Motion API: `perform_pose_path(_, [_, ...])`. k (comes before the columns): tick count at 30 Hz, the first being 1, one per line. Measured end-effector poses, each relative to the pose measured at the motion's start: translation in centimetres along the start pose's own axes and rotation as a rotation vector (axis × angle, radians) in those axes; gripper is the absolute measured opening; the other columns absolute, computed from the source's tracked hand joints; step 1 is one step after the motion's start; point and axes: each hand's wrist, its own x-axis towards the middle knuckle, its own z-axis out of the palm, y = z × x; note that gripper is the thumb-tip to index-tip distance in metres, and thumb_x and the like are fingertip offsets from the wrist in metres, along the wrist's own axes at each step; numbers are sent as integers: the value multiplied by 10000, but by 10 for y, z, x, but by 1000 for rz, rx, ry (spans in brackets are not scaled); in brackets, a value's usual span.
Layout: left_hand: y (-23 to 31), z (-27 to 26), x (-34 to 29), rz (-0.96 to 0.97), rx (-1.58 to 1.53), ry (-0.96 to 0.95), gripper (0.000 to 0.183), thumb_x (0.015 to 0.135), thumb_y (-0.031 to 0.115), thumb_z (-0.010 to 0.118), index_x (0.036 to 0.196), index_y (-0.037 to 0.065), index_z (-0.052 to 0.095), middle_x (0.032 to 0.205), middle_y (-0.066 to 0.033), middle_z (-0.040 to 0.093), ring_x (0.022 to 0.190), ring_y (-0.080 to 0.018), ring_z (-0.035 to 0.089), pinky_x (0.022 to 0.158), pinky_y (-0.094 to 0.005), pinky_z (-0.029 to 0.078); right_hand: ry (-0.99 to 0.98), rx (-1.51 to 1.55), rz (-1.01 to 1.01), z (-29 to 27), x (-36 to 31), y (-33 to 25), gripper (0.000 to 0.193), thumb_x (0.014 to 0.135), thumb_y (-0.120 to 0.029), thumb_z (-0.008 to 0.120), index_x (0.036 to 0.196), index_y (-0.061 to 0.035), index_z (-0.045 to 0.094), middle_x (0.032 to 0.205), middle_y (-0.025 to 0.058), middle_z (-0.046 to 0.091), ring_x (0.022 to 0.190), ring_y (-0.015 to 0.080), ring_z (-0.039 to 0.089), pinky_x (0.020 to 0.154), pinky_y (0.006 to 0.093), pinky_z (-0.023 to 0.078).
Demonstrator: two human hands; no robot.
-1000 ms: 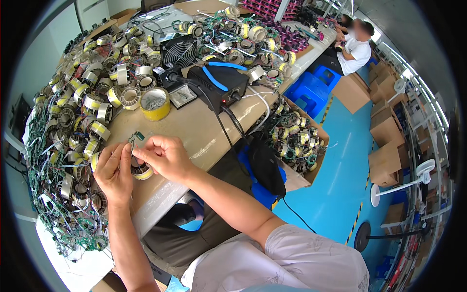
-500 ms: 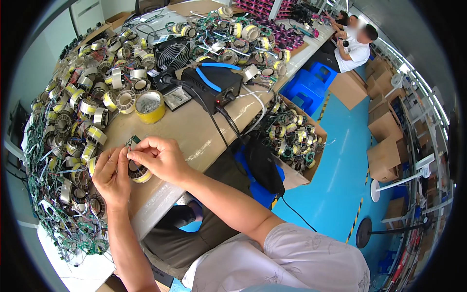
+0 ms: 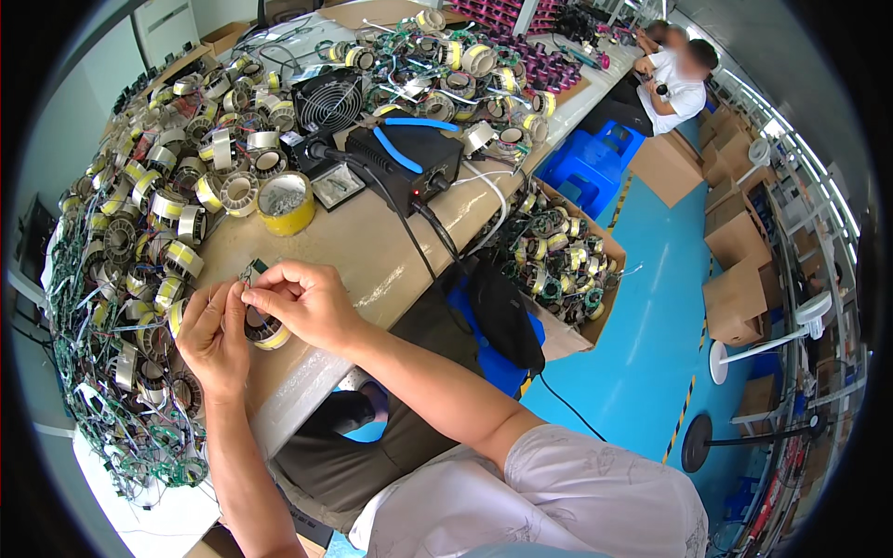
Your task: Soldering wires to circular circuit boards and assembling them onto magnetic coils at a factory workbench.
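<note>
Hardly a shift! Left hand (image 3: 212,339) and right hand (image 3: 314,302) stay pinched on the green board's (image 3: 259,266) thin leads (image 3: 246,274). Fine fingerwork continues.

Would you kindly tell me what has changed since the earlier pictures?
The view shifted slightly, and the white-shirted co-worker changed posture a little. The left hand and right hand still pinch together at the small green board; nothing was visibly released.

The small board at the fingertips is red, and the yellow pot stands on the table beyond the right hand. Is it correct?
Not the colour: the head view shows the small board is green. The yellow pot stands on the table beyond the right hand.
</note>
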Motion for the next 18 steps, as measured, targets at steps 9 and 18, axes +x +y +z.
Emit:
perform_pose_path(9, [3, 0, 1, 8, 5, 6, 121, 949, -1, 693, 1037, -61, 750, 929, -68, 711, 736, -99, 618, 642, -233, 511, 5, 7, 3, 0, 0, -4, 147, 916, -83, 761, 921, 48, 695, 810, 60, 728, 724, 72, 682, 621, 221, 542])
perform_pose_path(18, [1, 0, 1, 1, -2, 9, 122, 949, 6, 698, 1036, -58, 753, 934, -66, 713, 728, -95, 615, 633, -230, 512, 17, -6, -22, 1, 0, 0, 148, 917, -82, 761, 927, 50, 694, 808, 65, 725, 714, 69, 671, 612, 221, 535])
